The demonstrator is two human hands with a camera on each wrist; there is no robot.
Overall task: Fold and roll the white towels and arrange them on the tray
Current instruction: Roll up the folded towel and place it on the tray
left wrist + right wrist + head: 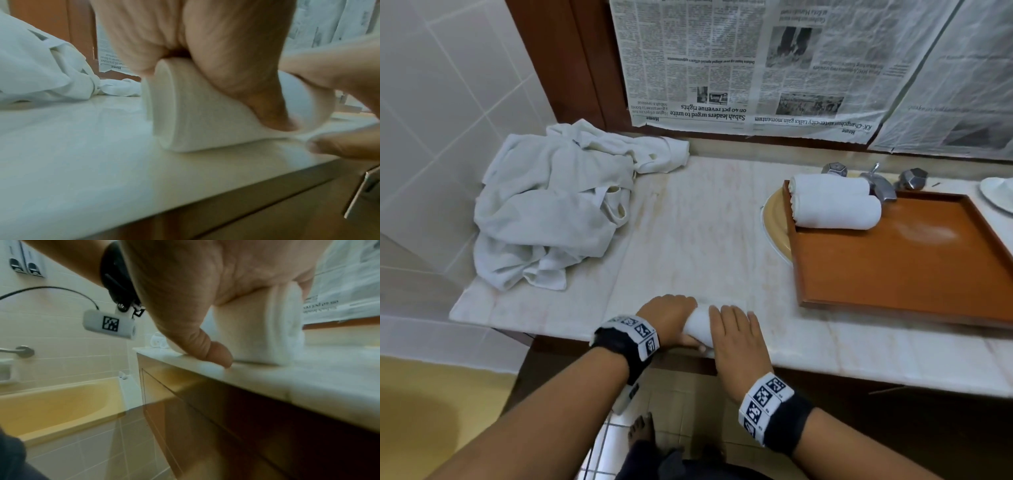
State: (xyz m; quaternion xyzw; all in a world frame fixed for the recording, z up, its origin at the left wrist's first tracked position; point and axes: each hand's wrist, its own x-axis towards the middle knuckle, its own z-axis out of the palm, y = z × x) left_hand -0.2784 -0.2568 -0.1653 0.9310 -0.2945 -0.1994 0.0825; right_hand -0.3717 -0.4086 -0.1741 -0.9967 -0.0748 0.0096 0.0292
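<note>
Right now both hands work one small white towel roll (700, 325) at the counter's (722, 240) near edge, well apart from the wooden tray (911, 267). The left hand (667, 317) curls over the roll, thumb tucked beneath its loose flap, gripping it. The right hand (739, 337) lies flat on top with straight fingers, its thumb down on the counter. Two finished rolls (835, 202) lie touching in the tray's far left corner. A heap of loose towels (551, 205) sits further left of the tray.
</note>
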